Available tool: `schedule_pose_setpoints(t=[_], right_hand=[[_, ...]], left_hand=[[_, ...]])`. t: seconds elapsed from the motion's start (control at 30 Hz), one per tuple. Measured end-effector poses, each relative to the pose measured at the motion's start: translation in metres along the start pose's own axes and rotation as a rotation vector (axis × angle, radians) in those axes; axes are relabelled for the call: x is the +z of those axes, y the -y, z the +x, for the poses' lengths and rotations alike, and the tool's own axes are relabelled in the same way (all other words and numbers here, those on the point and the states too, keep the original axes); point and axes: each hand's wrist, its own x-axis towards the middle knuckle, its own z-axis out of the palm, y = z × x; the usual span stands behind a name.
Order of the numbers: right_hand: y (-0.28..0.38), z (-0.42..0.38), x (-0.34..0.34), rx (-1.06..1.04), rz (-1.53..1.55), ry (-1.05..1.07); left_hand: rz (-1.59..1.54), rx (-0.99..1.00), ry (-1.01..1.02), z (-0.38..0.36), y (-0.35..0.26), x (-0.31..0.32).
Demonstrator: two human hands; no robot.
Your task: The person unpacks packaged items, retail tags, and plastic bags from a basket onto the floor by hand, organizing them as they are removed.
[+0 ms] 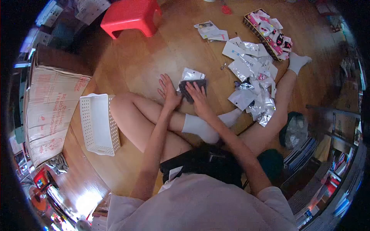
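Observation:
My right hand (197, 97) lies with spread fingers on a dark grey cloth (188, 86) on the wooden floor. Just beyond the cloth is a clear plastic packet with a white card top (192, 74), partly covered by it. To the left, my left hand (169, 92) is open, fingers stretched out beside the cloth and holding nothing. A large pile of similar packets (246, 67) spreads over the floor to the right, between the cloth and my right leg.
A white perforated plastic basket (100, 125) stands by my left knee, near a large cardboard box (52, 111). Ahead on the left is a red stool (131, 17). A wicker basket (262, 37) of pink and black items sits at the far right. Shelves (339, 142) line the right side.

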Motion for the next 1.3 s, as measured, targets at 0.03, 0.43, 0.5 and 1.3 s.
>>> schedule_pose_setpoints(t=[0.03,0.43,0.5,1.3], right_hand=[[-0.004,0.008,-0.006,-0.012,-0.052,-0.027],[-0.001,0.022,-0.059,0.408,0.465,-0.468],[-0.010,-0.029,-0.058,0.402,0.539,-0.411],[-0.038,-0.113,-0.062,0.689,1.303,-0.546]], left_hand=[[-0.009,-0.001,0.004,-0.001,-0.005,-0.003],[-0.066,0.168,-0.111,-0.002,0.007,-0.005],[-0.058,0.243,-0.139,-0.004,0.005,-0.008],[0.519,0.621,-0.115,0.120,-0.050,-0.084]])
